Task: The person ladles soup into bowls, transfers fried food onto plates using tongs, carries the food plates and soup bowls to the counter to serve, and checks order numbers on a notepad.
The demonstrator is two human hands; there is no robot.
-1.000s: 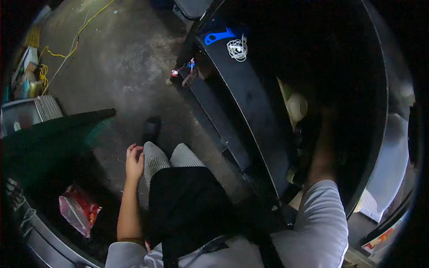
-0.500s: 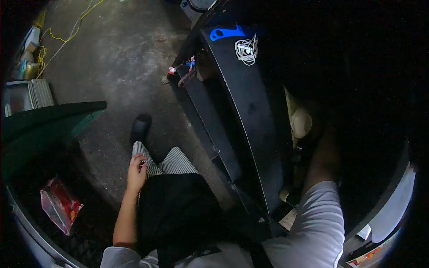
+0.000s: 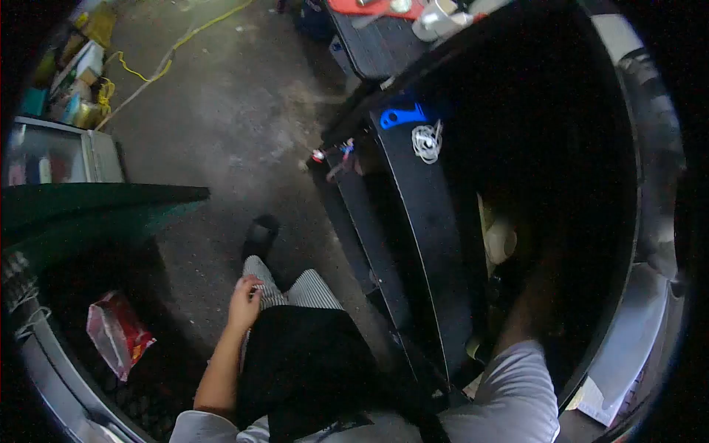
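Note:
My left hand (image 3: 244, 301) rests over my knee on the striped trousers (image 3: 314, 290), fingers loosely bent and slightly apart, holding nothing. Deep inside a dark black cabinet (image 3: 436, 244) reaches my right forearm (image 3: 521, 321); shadow swallows the hand, so its fingers and anything in them cannot be made out. Near that forearm sit a pale rounded object (image 3: 501, 242) and, lower, a small item with a light end (image 3: 473, 347). On the cabinet's upper ledge lie a blue handle-like piece (image 3: 402, 116) and a coiled white cable (image 3: 427, 142).
Small figurine-like trinkets (image 3: 346, 150) hang at the cabinet's far corner. Beyond is a dark table (image 3: 380, 55) with a white mug (image 3: 436, 21). On the left are a green panel (image 3: 103, 210) and a red-and-clear packet (image 3: 118, 336). A yellow cord (image 3: 199, 31) crosses the floor.
My view has shifted, bringing the table with the mug into sight at the top and moving the cabinet lower in the picture. Both arms keep nearly the same pose.

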